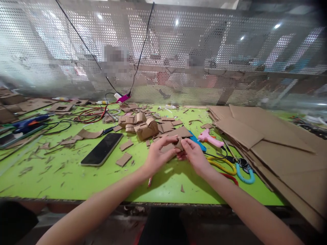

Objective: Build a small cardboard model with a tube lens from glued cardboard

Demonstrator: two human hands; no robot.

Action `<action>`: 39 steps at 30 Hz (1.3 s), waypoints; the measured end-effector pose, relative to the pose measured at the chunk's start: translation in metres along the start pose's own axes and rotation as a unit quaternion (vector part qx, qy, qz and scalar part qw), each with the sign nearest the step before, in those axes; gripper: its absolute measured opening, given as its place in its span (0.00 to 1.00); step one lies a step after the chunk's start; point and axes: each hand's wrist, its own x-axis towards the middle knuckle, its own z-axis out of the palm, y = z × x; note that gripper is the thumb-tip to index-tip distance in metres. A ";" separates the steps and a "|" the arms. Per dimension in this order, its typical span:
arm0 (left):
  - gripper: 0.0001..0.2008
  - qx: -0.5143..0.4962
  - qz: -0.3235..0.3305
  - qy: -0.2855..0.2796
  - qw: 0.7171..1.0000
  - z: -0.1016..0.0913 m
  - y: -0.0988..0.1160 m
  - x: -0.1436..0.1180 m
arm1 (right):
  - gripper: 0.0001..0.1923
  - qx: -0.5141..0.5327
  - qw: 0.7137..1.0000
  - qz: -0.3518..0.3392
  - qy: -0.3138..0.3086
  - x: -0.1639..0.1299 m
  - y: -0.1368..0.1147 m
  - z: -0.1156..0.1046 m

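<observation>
Both hands meet over the green counter (76, 183). The left hand (158, 154) and right hand (194, 154) pinch one small cardboard piece (176, 145) between their fingers, held just above the counter, its long axis running between them; a pink glue gun (209, 137) lies just beyond the right fingers.

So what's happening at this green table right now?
A person holds a small cardboard piece between the left hand and right hand, just above the green table. A phone lies to the left, a pink glue gun and cardboard sheets to the right, with scraps scattered around.
</observation>
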 end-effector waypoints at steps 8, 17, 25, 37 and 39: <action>0.05 0.114 0.040 -0.038 0.992 0.000 0.001 -0.004 | 0.26 0.053 0.998 -0.005 0.028 0.004 0.006 0.001; 0.05 0.146 0.049 -0.044 0.987 -0.003 -0.001 -0.002 | 0.26 0.063 0.997 -0.013 0.043 0.003 0.008 0.004; 0.07 0.166 0.029 -0.081 0.982 -0.005 0.001 0.001 | 0.27 0.050 0.997 -0.003 0.050 0.006 0.009 0.001; 0.10 0.139 -0.029 -0.057 0.988 0.000 -0.003 0.001 | 0.26 -0.031 0.997 -0.034 0.055 0.006 0.011 -0.001; 0.10 0.123 -0.031 -0.057 0.990 0.002 -0.003 0.002 | 0.26 -0.036 0.997 -0.033 0.056 0.007 0.011 -0.001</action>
